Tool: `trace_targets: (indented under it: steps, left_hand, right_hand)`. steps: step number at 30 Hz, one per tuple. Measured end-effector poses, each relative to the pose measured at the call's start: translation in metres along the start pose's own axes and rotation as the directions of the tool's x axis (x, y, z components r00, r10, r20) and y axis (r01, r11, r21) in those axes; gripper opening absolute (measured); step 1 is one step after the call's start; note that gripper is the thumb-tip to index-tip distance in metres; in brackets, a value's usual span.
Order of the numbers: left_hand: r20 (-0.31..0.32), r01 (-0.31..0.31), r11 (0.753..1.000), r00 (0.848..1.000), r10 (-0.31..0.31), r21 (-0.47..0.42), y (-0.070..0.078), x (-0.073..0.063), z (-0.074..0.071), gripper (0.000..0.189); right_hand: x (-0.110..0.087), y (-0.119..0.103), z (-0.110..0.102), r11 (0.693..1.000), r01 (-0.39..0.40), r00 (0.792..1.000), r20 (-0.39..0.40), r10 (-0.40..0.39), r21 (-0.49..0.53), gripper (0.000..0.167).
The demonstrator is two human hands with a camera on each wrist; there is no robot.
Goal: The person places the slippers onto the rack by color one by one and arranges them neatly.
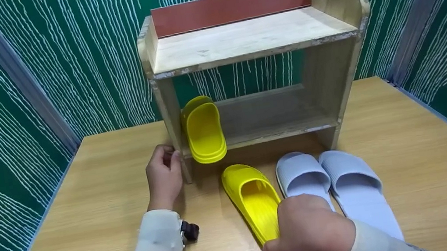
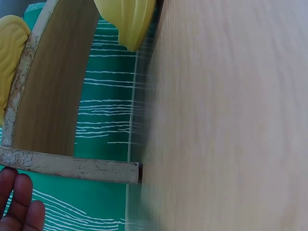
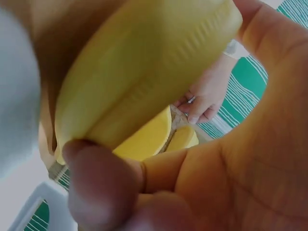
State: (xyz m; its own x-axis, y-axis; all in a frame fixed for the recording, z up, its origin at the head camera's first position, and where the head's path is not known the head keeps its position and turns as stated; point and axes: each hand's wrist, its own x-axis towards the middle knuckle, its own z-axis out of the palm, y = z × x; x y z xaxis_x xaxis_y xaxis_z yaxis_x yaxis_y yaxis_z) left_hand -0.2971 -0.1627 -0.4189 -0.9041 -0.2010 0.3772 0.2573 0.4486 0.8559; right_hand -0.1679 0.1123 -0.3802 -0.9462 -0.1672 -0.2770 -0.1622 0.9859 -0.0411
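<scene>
My right hand [image 1: 309,227] grips the heel end of a yellow slipper [image 1: 250,183] on the tabletop, toe pointing at the rack. In the right wrist view, thumb and fingers pinch the slipper's sole [image 3: 144,82] from its two edges. Its matching yellow slipper [image 1: 205,132] sits at the left end of the lower shelf, heel toward me, jutting slightly past the front edge. My left hand [image 1: 164,176] is at the outer left side of the wooden shoe rack [image 1: 252,39]; in the left wrist view its fingertips [image 2: 21,192] touch the side panel.
Two pale grey slippers [image 1: 302,175] [image 1: 358,185] lie side by side on the wooden table [image 1: 86,217], right of the yellow one, toes toward the rack. A red board [image 1: 232,6] backs the rack's top. Green walls [image 1: 108,63] with white streaks enclose the table.
</scene>
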Motion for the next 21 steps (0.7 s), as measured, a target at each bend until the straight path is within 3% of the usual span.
trace_targets:
  steps: [10,18,21]
  left_hand:
    - [-0.003,0.001,1.0,1.0,-0.001,0.003,0.001,0.001,0.0,0.013]
    - [-0.014,-0.016,1.0,1.0,0.016,0.013,0.0,0.001,0.0,0.012]
    - [-0.019,-0.024,1.0,1.0,0.024,0.014,0.0,0.001,0.0,0.011]
  right_hand:
    - [-0.007,0.016,-0.022,0.994,0.026,0.992,-0.127,-0.013,0.103,0.052]
    - [-0.009,0.031,-0.044,0.973,0.05,0.992,-0.126,-0.021,0.227,0.064]
    - [-0.009,0.039,-0.051,0.961,0.068,0.991,-0.133,-0.033,0.268,0.058]
